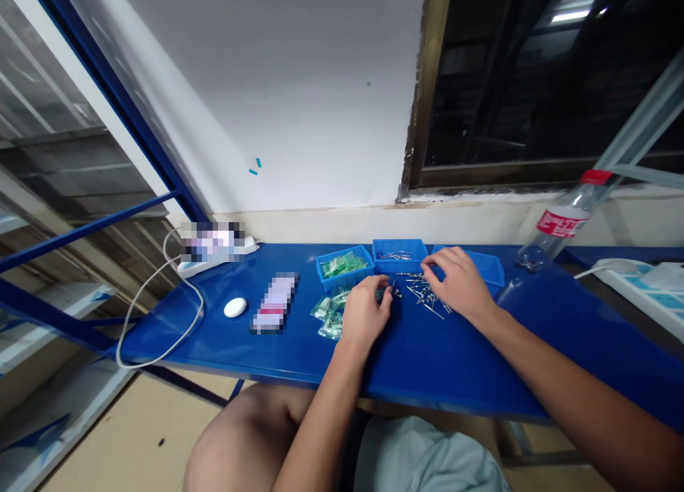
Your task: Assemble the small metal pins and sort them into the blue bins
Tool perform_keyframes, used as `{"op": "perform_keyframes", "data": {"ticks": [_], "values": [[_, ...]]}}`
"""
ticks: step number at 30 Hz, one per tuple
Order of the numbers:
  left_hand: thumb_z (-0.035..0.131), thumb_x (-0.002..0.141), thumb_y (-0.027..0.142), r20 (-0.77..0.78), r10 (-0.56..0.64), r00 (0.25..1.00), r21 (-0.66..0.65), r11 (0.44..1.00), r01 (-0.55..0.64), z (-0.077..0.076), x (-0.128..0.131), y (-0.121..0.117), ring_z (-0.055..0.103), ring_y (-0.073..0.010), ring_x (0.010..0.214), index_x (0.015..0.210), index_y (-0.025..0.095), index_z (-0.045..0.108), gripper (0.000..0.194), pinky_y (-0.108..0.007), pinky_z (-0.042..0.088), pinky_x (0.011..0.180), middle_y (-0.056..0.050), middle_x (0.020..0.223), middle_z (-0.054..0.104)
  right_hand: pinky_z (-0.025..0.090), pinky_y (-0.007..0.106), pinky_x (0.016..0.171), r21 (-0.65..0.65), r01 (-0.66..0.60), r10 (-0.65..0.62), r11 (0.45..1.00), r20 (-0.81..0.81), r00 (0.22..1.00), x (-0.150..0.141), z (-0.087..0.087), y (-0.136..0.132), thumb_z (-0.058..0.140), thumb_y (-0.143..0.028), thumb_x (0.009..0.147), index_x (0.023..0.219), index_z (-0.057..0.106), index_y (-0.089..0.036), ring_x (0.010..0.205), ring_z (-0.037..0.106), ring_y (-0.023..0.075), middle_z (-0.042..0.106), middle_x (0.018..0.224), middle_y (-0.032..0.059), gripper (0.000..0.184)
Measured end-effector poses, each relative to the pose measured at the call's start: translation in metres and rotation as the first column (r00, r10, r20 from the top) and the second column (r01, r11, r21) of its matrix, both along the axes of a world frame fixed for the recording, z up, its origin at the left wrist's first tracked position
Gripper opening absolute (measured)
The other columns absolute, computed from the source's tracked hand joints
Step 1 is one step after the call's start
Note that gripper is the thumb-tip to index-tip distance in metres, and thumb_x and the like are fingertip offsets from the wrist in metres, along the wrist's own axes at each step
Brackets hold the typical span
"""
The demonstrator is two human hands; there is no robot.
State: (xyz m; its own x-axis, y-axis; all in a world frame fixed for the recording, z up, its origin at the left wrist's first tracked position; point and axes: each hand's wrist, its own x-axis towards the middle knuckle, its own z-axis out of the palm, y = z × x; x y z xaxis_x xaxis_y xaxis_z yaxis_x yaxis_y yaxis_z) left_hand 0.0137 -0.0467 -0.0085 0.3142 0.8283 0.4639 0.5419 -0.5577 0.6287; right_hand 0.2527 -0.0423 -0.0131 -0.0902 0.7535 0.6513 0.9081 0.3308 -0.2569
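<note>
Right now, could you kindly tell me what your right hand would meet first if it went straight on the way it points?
Your right hand would probably meet the blue plastic tray of metal pins first, though depth is hard to judge here.

Nothing can be read clearly: the red-and-white paper label [562, 223] on the clear plastic bottle [556, 239] carries white characters too blurred to make out, and the flat pink-and-white packet [274, 302] on the blue bench [454, 378] is pixelated
</note>
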Motion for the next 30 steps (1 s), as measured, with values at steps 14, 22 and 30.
{"op": "perform_keyframes", "data": {"ticks": [14, 22, 30], "values": [[0.060, 0.099, 0.019, -0.016, -0.011, 1.000, 0.037, 0.999, 0.011, -0.003, -0.001, 0.000, 0.074, -0.0249, 0.106, 0.118, 0.020, 0.071, 0.022, -0.038, 0.058, 0.097, -0.008, 0.114, 0.078, 0.054, 0.052, 0.106, -0.224, -0.439, 0.463, 0.870, 0.066, 0.884, -0.033, -0.027, 0.009, 0.056, -0.016, 0.101, 0.117, 0.078, -0.024, 0.122, 0.065, 0.0304, 0.075, 0.128, 0.0099, 0.028], [0.060, 0.100, 0.019, -0.023, -0.003, 1.000, 0.032, 0.999, 0.003, -0.003, -0.004, -0.002, 0.074, -0.0250, 0.107, 0.116, 0.020, 0.071, 0.020, -0.039, 0.058, 0.098, -0.008, 0.113, 0.078, 0.056, 0.047, 0.096, -0.192, -0.408, 0.428, 0.893, 0.076, 0.901, -0.038, -0.024, 0.009, 0.056, -0.010, 0.098, 0.113, 0.072, -0.023, 0.107, 0.066, 0.0285, 0.076, 0.114, 0.0093, 0.026], [0.059, 0.100, 0.020, -0.038, -0.006, 0.999, 0.031, 0.999, 0.007, -0.002, -0.003, -0.002, 0.074, -0.0250, 0.105, 0.116, 0.020, 0.072, 0.020, -0.038, 0.058, 0.096, -0.008, 0.112, 0.078, 0.055, 0.044, 0.090, -0.181, -0.424, 0.437, 0.887, 0.035, 0.899, -0.041, -0.026, 0.012, 0.054, -0.006, 0.095, 0.103, 0.067, -0.022, 0.101, 0.063, 0.0272, 0.072, 0.103, 0.0087, 0.022]]}}
